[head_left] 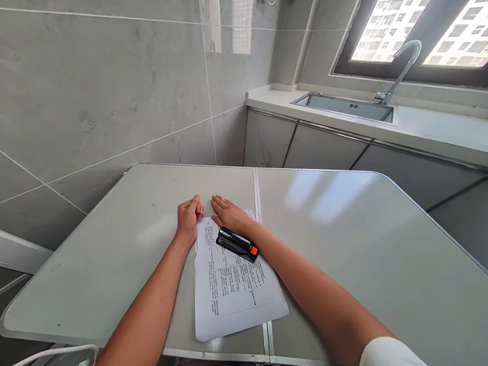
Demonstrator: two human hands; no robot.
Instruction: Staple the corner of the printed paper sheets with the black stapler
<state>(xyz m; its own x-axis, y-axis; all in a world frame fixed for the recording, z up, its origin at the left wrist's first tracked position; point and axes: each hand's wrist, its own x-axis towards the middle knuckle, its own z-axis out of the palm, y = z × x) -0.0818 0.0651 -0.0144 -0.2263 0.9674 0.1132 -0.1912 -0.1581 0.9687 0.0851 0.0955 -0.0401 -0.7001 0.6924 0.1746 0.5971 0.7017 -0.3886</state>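
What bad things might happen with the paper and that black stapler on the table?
The black stapler lies loose on the printed paper, right beside the right hand, so a nudge of that wrist might knock it off the sheets. Both hands, the left hand too, press only at the paper's far edge, so the sheets could slide askew. The near corner of the paper lies close to the table's edge and might slip over it.

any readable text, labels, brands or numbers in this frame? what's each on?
Nothing can be quoted.
Printed sheets: dense lines of print, too small to read.
Black stapler lying on the sheets: no legible brand; only an orange end.
Left hand and right hand rest at the sheets' top edge, covering part of it.
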